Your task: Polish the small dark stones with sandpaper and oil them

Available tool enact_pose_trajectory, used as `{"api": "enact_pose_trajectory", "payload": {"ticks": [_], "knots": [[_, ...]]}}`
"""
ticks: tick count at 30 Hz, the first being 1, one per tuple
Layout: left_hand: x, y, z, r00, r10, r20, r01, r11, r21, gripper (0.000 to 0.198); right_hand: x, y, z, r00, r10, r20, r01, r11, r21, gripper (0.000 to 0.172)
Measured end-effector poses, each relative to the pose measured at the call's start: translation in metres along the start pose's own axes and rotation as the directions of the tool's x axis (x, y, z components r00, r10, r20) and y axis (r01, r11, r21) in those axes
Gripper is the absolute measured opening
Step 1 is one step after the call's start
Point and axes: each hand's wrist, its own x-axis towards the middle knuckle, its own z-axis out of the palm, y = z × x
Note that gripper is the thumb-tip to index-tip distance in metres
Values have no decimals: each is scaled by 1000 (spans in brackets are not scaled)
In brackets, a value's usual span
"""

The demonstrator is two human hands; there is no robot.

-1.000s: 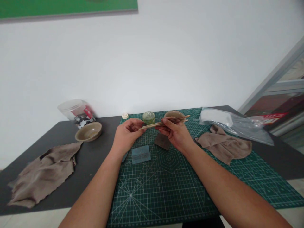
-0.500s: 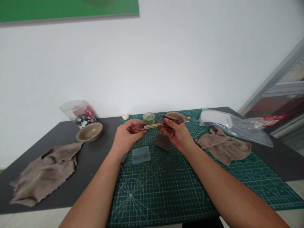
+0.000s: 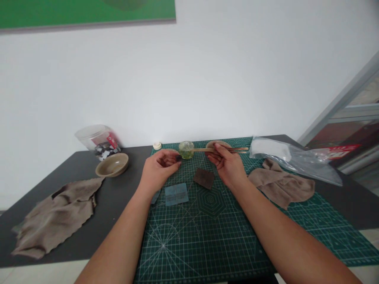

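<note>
Currently, right hand (image 3: pixel 223 161) grips a bundle of thin wooden sticks (image 3: pixel 204 150), held roughly level above the far part of the green mat (image 3: pixel 207 244); their left ends point toward the glass jar (image 3: pixel 186 153), contact unclear. Left hand (image 3: pixel 160 166) pinches a small dark piece (image 3: pixel 179 157) between thumb and fingers, just left of those ends. Nearer, on the mat: brown block (image 3: pixel 204 178) to the right, blue-grey piece (image 3: pixel 177 194) to the left. Bowl (image 3: pixel 211 144) stands behind the sticks.
</note>
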Motion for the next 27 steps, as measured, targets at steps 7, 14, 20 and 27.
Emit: {"api": "enact_pose_trajectory", "payload": {"ticks": [7, 14, 20, 27], "knots": [[6, -5, -4, 985, 44, -166, -39, 999, 30, 28, 25, 6, -1, 960, -275, 45, 274, 901, -337, 29], [7, -9, -7, 989, 93, -117, -67, 976, 206, 24, 39, 13, -4, 931, -308, 197, 359, 665, -655, 26], [5, -5, -8, 987, 101, -128, -75, 978, 196, 23, 39, 10, -3, 946, -278, 166, 321, 738, -594, 28], [5, -6, -9, 988, 112, -103, -82, 963, 255, 21, 37, 7, -5, 961, -262, 92, 266, 776, -572, 27]]}}
